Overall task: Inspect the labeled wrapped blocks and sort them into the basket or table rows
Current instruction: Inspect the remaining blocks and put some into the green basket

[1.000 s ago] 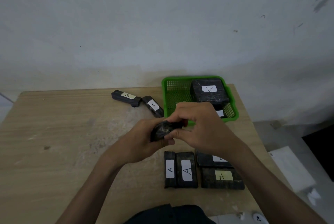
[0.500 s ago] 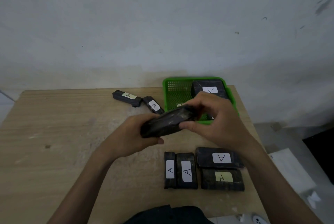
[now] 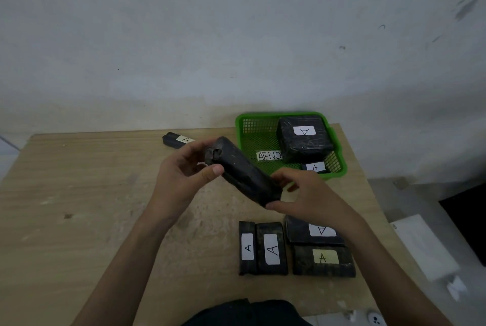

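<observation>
I see the left hand (image 3: 184, 176) and right hand (image 3: 313, 199) gripping a black block (image 3: 242, 173); the green basket (image 3: 240, 126) holds a large block (image 3: 302, 141) and a small block (image 3: 315, 167).

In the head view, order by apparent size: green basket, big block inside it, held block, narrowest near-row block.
1. green basket
2. big block and held block look alike; held one is nearer
3. narrowest block
</observation>
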Demonstrator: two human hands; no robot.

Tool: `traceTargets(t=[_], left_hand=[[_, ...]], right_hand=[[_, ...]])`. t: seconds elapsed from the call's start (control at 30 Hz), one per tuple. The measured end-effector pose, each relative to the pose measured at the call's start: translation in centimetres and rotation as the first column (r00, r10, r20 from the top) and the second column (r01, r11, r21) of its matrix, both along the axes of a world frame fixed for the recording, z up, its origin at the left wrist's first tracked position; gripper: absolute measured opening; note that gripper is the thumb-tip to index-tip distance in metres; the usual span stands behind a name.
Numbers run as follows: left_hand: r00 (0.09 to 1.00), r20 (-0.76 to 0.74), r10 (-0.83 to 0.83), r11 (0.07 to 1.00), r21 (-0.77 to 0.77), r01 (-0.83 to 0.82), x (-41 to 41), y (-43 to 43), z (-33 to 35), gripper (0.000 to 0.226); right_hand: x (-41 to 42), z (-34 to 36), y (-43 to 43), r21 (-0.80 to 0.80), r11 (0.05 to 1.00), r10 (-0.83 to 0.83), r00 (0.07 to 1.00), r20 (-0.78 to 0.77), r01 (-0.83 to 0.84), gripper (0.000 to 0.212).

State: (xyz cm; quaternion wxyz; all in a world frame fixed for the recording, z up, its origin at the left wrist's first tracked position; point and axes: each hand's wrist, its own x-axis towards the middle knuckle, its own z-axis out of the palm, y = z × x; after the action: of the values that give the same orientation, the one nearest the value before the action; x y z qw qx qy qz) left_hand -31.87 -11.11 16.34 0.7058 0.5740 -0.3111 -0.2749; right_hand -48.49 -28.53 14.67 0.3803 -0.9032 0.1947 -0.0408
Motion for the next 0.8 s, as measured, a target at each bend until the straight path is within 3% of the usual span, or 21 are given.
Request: traceTargets(t=[0.33,0.43,0.53,0.63,0.8], left_hand=[[0.997,0.066,-0.029,0.999,0.029,0.027,-1.1,-0.4,-0.1,0.059],[0.99,0.142,-0.018,0.997,0.078,0.007,-1.3,-0.6,-0.2,0.072],[0.977,0.213,-0.02,0.994,0.106,-0.002,-1.6,-0.8,-0.2,0.063],[0.977,0.212,0.001,0.997,0.072,-0.017,-1.9,-0.9,0.0,0.055],[0.978,0.207,-0.006,0.999,0.043,-0.003,-2.3,-0.6,0.4,0.061]], right_hand=[[0.5,0.3,1.0,-0.051,0.996,0.072,0.997,-0.036,-0.074,0.049],[0.8,2.1,2.0,-0.036,0.997,0.075,0.986,0.148,-0.07,0.055],[1.1,3.6,2.9,-0.1,0.993,0.091,0.938,0.335,-0.061,0.054],[1.4,4.2,3.4,-0.224,0.974,0.113,0.91,0.4,-0.023,0.053],[1.2,4.4,3.7,-0.258,0.964,0.074,0.877,0.475,0.058,0.045]])
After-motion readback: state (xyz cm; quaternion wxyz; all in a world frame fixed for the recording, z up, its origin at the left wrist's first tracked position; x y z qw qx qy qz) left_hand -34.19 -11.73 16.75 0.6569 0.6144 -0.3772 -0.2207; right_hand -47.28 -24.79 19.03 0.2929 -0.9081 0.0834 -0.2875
